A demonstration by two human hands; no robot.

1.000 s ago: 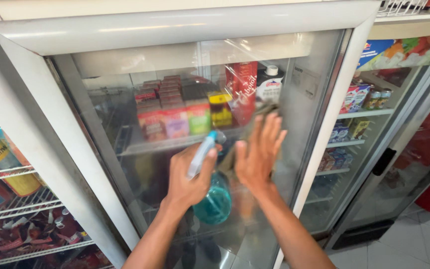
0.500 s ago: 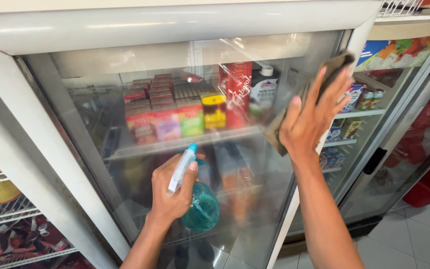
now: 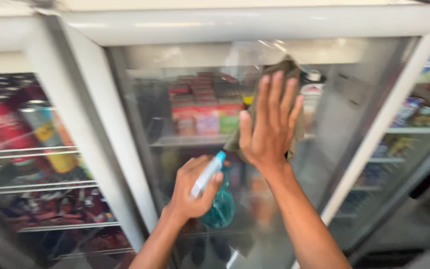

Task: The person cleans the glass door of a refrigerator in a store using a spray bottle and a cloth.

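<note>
1. Your right hand (image 3: 269, 127) is spread flat, fingers fanned and pointing up, pressing a grey-brown cloth (image 3: 287, 69) against the glass door (image 3: 344, 109) of the fridge. So that grip is open, palm pinning the cloth rather than pinching it. The cloth sits on the upper middle part of the glass, peeking out above your fingertips and down both sides of the hand.

2. Your left hand (image 3: 192, 189) is lower down and a bit to the left, curled tight around the neck of a teal spray bottle (image 3: 220, 206). Its white and blue nozzle sticks up between your fingers, tilted toward the cloth. The round teal body hangs below your fist, close to the glass; can't tell if it's touching it.

3. Behind the glass there's a shelf (image 3: 185, 140) with a row of pink, red and green packs (image 3: 205, 119), more stacked behind them. A white-capped bottle (image 3: 313, 87) sits just right of the cloth.

4. The door has a white frame (image 3: 255, 22) all round it.

5. Off to your left is another cooler with cans (image 3: 6, 129) on wire racks, red ones and a yellow one. On the right a third cooler holds blurry boxes (image 3: 414, 112).
</note>
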